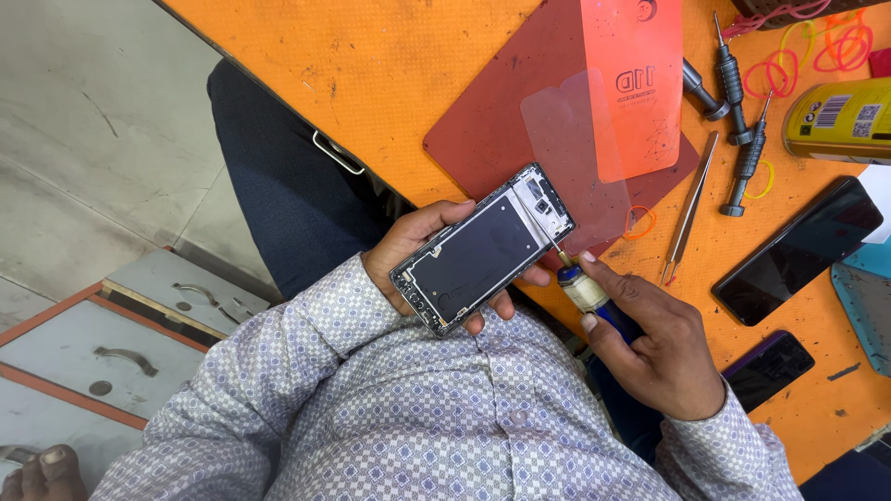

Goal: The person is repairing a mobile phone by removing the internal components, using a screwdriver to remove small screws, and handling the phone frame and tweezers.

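My left hand (pixel 415 243) cradles an opened phone (pixel 483 249) from below, its back cover off and the dark inner frame facing up. My right hand (pixel 650 339) grips a blue-handled screwdriver (pixel 583 286) wrapped in pale tape. The driver's thin tip touches the phone's right edge near the camera end. Both hands hover over the front edge of an orange worktable (pixel 390 65).
A dark red mat (pixel 501 130) with a clear screen protector (pixel 571 153) and an orange film (pixel 636 83) lies behind the phone. Tweezers (pixel 689 209), two more screwdrivers (pixel 742 121), a yellow can (pixel 840 119), rubber bands and two dark phones (pixel 803 249) sit to the right. Grey drawers (pixel 111 334) stand left.
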